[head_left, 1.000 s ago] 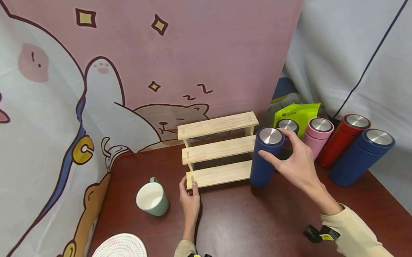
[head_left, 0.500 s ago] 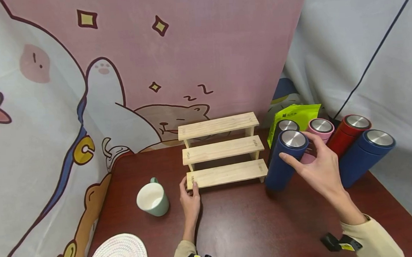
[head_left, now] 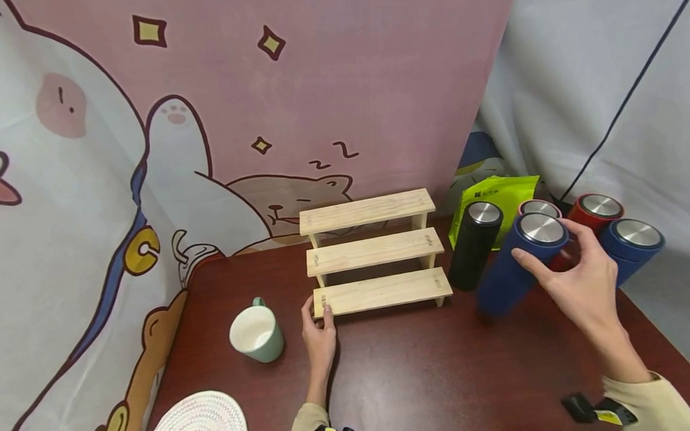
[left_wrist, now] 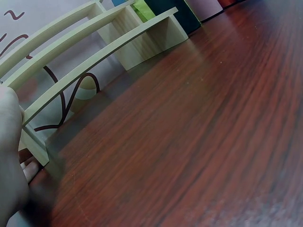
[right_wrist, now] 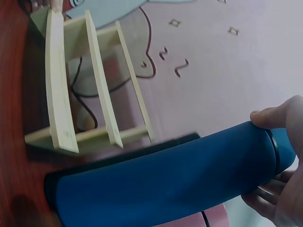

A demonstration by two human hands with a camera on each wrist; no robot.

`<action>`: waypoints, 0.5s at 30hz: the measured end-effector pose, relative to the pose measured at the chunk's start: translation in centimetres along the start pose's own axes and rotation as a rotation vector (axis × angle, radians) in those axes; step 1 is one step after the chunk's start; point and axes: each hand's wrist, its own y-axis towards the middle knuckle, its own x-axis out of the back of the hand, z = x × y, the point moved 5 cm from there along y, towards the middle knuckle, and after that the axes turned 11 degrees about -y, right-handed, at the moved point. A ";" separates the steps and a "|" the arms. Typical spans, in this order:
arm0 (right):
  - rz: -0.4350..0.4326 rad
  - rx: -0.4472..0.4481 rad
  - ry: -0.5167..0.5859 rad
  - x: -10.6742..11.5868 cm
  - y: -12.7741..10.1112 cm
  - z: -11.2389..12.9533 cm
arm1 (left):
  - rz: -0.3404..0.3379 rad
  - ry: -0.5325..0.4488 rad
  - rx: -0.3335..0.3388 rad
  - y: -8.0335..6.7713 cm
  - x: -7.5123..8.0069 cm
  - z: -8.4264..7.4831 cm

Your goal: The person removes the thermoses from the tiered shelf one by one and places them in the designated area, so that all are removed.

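Note:
My right hand (head_left: pixel 589 287) grips a blue thermos (head_left: pixel 514 268) near its steel-topped lid, thumb on one side and fingers on the other. In the right wrist view that thermos (right_wrist: pixel 165 179) stretches across the lower part. It stands to the right of a three-step wooden display rack (head_left: pixel 378 293), beside a black thermos (head_left: pixel 474 251). My left hand (head_left: pixel 319 340) holds the left end of the rack's lowest step. In the left wrist view the thumb lies over the rack (left_wrist: pixel 94 66) while fingertips show behind its end support.
Behind the held thermos are a mostly hidden pink thermos (head_left: pixel 538 207), a red thermos (head_left: pixel 596 210) and another blue thermos (head_left: pixel 630 246). A lime-green bag (head_left: pixel 510 194) leans behind them. A green mug (head_left: pixel 264 343) and round woven mat (head_left: pixel 200 425) lie left on the table (head_left: pixel 424 380).
My right hand has carried the blue thermos rightward, away from the rack's right end, uncovering the black thermos and covering much of the pink one. The left hand stays on the rack.

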 end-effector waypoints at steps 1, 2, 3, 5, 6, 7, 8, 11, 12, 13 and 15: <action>-0.011 -0.007 0.001 0.2 0.2 -0.3 | 0.001 0.002 0.001 0.0 0.0 0.0; -0.021 -0.014 0.001 0.3 0.3 -0.6 | 0.001 0.001 0.004 0.0 0.0 0.0; -0.031 -0.021 -0.001 0.5 0.5 -0.9 | 0.002 0.003 0.005 -0.1 0.0 0.0; -0.045 -0.040 -0.006 0.7 0.7 -1.6 | 0.003 0.009 0.008 -0.1 0.0 0.0; -0.048 -0.051 -0.012 0.8 0.8 -2.0 | 0.003 0.011 0.009 -0.1 0.0 0.0; -0.048 -0.064 -0.020 0.8 0.9 -2.3 | 0.003 0.011 0.011 -0.1 0.0 0.0; -0.050 -0.074 -0.027 0.9 1.0 -2.7 | 0.004 0.010 0.010 -0.2 0.0 0.0; -0.046 -0.107 -0.048 0.9 1.1 -3.6 | 0.003 0.002 0.015 -0.1 0.0 0.0; -0.041 -0.117 -0.060 0.9 1.1 -3.9 | 0.002 -0.003 0.016 -0.1 0.0 0.0; -0.038 -0.126 -0.070 0.8 1.2 -4.1 | 0.001 -0.007 0.016 -0.1 0.0 -0.1; -0.027 -0.140 -0.084 0.7 1.2 -4.6 | 0.001 -0.013 0.013 0.0 0.0 -0.1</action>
